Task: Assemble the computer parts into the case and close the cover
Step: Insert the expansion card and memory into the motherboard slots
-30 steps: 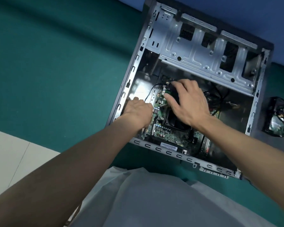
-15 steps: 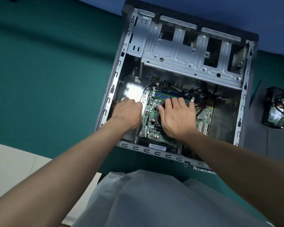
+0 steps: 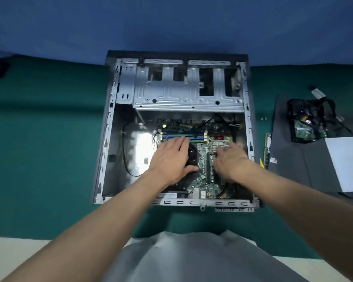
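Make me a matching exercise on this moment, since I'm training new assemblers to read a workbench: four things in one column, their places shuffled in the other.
Things
1. left hand
2. right hand
3. loose memory stick
4. cable bundle

Places
A. on the dark panel, far right
B. on the black cooler fan
C. over the right part of the motherboard
D. between the case and that panel

Pairs: 1-B; 2-C; 3-D; 4-A

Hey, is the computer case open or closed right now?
Open. The computer case lies on its side with no cover on it; the motherboard inside is exposed, and the left hand and right hand reach in.
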Available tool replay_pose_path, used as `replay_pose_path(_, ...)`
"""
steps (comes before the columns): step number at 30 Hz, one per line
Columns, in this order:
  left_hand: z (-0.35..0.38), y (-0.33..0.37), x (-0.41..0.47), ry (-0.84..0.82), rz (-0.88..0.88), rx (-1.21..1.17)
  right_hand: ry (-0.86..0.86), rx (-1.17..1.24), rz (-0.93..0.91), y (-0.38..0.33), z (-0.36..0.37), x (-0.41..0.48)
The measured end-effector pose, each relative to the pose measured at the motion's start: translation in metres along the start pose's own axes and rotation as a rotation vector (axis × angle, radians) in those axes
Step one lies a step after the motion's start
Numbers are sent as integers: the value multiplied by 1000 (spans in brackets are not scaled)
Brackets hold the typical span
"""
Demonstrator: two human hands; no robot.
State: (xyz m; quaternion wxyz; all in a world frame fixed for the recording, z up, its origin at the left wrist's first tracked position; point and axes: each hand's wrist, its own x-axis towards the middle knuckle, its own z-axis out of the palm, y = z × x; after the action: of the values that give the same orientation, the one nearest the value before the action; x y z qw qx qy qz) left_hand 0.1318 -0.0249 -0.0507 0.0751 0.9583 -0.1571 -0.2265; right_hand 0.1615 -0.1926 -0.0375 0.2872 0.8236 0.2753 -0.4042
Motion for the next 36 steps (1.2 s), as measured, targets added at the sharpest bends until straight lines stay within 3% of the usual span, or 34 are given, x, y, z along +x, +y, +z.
replay_pose_path(2,-2,3,4,-61,-17,42,12,-21,-30,-7,0,2)
replay_pose_path(4,-5,8,7,-101,-40,37,139,63,-74,-7,3,0)
replay_pose_path(12,-8,31,10,-176,-112,-117,886,687,-225,11,16,-47)
replay_pose_path(15,-9,35,13,-185,-153,-19,1158,989,-73,33,37,-55)
replay_pose_path(17,-8,39,13,-196,-172,18,1269,1209,175,51,60,-50)
replay_pose_path(20,-8,40,14,-198,-191,18,1074,1356,559,72,100,-28)
replay_pose_path(23,-6,39,14,-200,-198,8,616,1171,572,75,132,-9)
replay_pose_path(25,-4,39,14,-206,-201,-5,456,1044,533,71,144,-3)
replay_pose_path(31,0,38,17,-215,-205,-4,464,852,567,62,142,6)
replay_pose_path(34,1,36,15,-199,-170,11,532,1193,660,62,132,-1)
replay_pose_path(36,1,35,13,-183,-137,26,688,1463,655,67,119,-15)
